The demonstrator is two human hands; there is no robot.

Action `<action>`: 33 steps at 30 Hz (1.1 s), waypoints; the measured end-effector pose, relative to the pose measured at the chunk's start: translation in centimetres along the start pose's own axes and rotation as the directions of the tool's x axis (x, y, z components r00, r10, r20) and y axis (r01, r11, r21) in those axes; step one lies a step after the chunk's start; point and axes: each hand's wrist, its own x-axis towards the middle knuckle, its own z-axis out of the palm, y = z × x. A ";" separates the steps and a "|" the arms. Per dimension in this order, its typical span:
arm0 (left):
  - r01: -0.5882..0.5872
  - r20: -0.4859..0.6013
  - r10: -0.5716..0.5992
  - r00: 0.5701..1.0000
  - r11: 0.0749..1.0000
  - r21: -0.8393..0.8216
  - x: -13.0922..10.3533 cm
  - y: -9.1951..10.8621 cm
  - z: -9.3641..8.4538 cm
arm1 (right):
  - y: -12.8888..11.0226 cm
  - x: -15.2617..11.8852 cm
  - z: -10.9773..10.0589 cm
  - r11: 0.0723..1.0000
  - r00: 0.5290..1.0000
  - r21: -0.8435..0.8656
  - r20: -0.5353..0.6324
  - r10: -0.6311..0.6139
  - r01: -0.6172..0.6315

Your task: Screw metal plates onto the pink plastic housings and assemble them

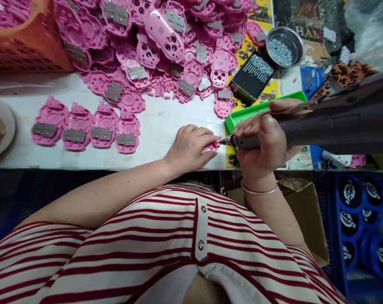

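Note:
My left hand point(193, 147) presses a pink plastic part point(212, 146) against the white table near its front edge, with the fingers covering much of it. My right hand point(265, 139) is wrapped round a dark electric screwdriver point(324, 120), held almost level. Its metal bit point(226, 141) points left and meets the right end of the pink part. To the left, several pink shells with grey metal plates point(128, 131) lie in a row. Behind my right hand is a green tray point(242, 116), partly hidden.
A heap of pink shells point(161, 33) fills the back beside an orange basket point(23, 46). Small pink pieces point(162, 86) lie before it. At back right are a black perforated tray point(248, 80) and a metal bowl of screws point(281, 48). A blue crate point(362, 289) stands below right.

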 end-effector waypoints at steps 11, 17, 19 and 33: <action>-0.002 0.010 0.002 1.000 1.000 0.000 0.0 -0.1 0.0 | -1.4 0.0 -0.4 0.987 0.985 0.025 0.068 -0.158 0.157; 0.002 -0.076 -0.002 0.997 1.000 0.006 -0.1 -0.3 0.0 | -2.6 0.0 0.0 0.988 0.989 0.086 0.059 -0.136 0.130; -0.013 -0.116 0.012 0.993 1.000 -0.012 0.0 -0.3 0.0 | -3.5 0.1 0.2 0.977 0.982 0.152 0.085 -0.166 0.152; -0.006 -0.091 -0.004 0.996 0.994 -0.105 0.1 0.3 -0.8 | -5.1 0.1 0.4 0.983 0.972 0.171 0.210 -0.105 0.069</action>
